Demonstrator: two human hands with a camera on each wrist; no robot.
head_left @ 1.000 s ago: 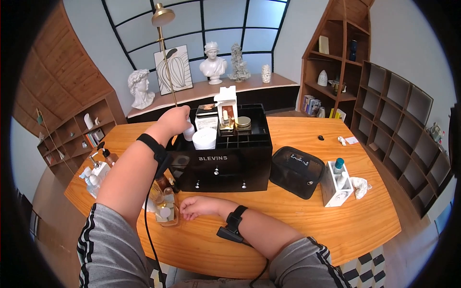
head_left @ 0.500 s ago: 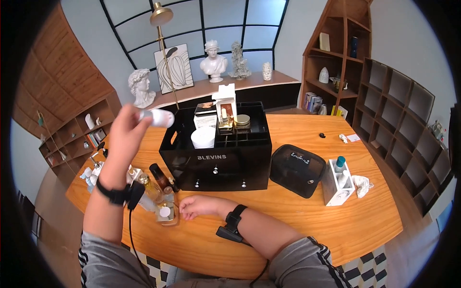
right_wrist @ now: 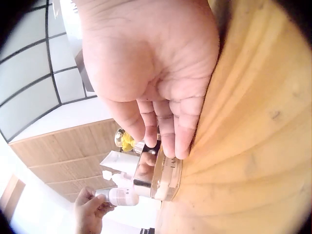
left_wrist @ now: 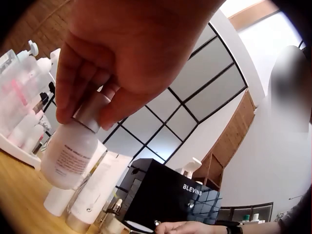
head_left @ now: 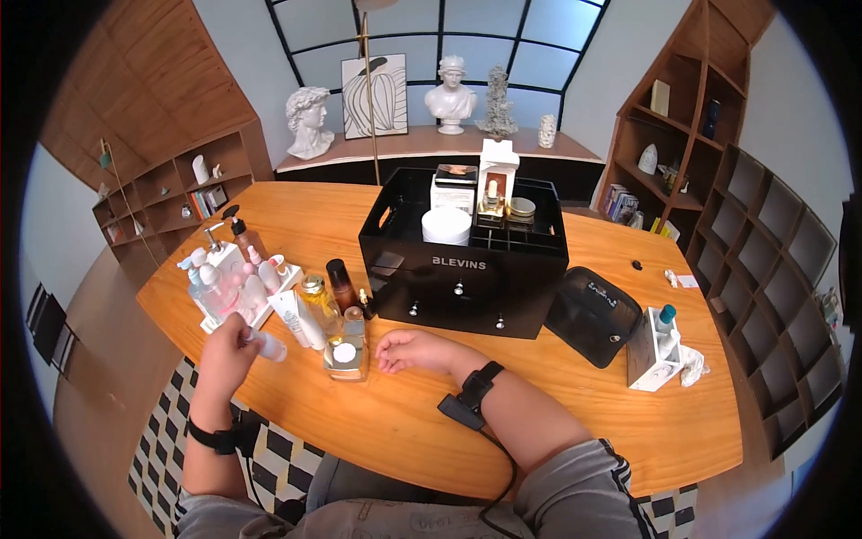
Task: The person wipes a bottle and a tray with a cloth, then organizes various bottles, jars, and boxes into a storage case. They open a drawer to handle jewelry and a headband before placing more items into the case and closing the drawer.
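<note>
My left hand (head_left: 226,357) pinches a small whitish bottle (left_wrist: 71,155) by its silver cap (left_wrist: 90,113), over the table's left front edge. In the left wrist view the bottle hangs tilted, base down, with small print on its side. My right hand (head_left: 413,350) rests on the table with fingers loosely curled and nothing in them. Just beyond its fingertips is a square glass bottle (head_left: 347,359). White tubes (head_left: 294,316), a yellow-filled glass bottle (head_left: 321,304) and a dark brown bottle (head_left: 341,286) stand between the hands.
A white tray (head_left: 266,310) with several bottles sits at the table's left. The black organizer box (head_left: 462,292) marked BLEVINS holds a white jar (head_left: 446,226) and small boxes. To the right are a black mesh pouch (head_left: 594,316) and a white holder (head_left: 652,357).
My left hand has carried the bottle out of the black box, swinging left and then down toward the table's left front. The right hand stays put. The head view has shifted left.
</note>
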